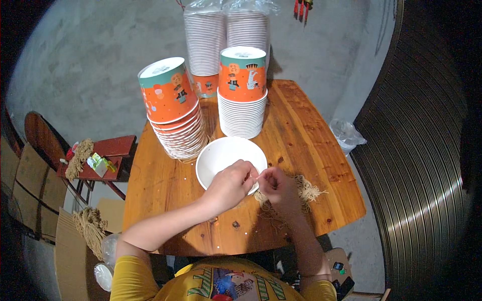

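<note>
A white paper bucket (221,155) stands mouth up on the wooden table, its inside facing me. My left hand (232,181) reaches over its near rim, fingers closed in a pinch. Close beside it, at the right of the rim, my right hand (277,186) is also pinched, its fingertips nearly meeting those of the left. Whatever lies between the fingertips is too small to make out. A loose bundle of beige cord (307,192) lies on the table by my right hand, partly hidden behind it.
Behind the bucket rise a leaning stack of orange printed buckets with cords (173,108) and an upright bucket stack (242,108). Plastic-wrapped stacks (205,42) stand farther back. More cord (80,158) lies on a red bench (113,146) at left. A ridged shutter (427,165) is at right.
</note>
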`<state>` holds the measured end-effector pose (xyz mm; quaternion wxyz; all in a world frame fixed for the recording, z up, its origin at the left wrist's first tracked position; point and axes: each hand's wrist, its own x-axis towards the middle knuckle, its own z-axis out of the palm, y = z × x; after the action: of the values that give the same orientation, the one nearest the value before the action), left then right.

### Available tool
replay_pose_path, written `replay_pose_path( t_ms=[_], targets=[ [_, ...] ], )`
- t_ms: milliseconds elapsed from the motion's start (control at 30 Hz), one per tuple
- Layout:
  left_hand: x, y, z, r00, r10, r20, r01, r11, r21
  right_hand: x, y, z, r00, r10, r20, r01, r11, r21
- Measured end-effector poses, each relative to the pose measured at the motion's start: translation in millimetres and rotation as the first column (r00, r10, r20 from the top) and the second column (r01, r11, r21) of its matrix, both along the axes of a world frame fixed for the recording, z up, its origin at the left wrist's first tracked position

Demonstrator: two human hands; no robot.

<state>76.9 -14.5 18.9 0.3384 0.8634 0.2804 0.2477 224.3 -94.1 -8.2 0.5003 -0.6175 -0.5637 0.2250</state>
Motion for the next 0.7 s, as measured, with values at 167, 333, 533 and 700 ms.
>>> replay_pose_path(
  t_ms=[167,333,533,700],
  targets=[
    [1.2,0.0,-6.2,0.999,0.043,0.015,-0.044,0.995,0.085,-3.6,1.1,-1.8,0.998,-0.023,-0.062,0.030,0.994,0.104],
    [3.1,-0.7,-5.9,0.999,0.028,0.047,-0.026,0.999,-0.039,-3.9,0.5,-3.4,0.999,-0.053,-0.006,0.053,0.991,0.122],
    [5.3,0.7,-6.6,0.992,0.011,0.125,0.003,0.994,-0.111,-3.3,2.5,-10.7,0.995,-0.092,0.026,0.087,0.984,0.155],
    [5.7,5.2,-7.3,0.989,-0.008,0.146,0.045,0.967,-0.250,-4.8,-0.8,-9.1,0.990,-0.136,0.044,0.126,0.977,0.173]
  ],
)
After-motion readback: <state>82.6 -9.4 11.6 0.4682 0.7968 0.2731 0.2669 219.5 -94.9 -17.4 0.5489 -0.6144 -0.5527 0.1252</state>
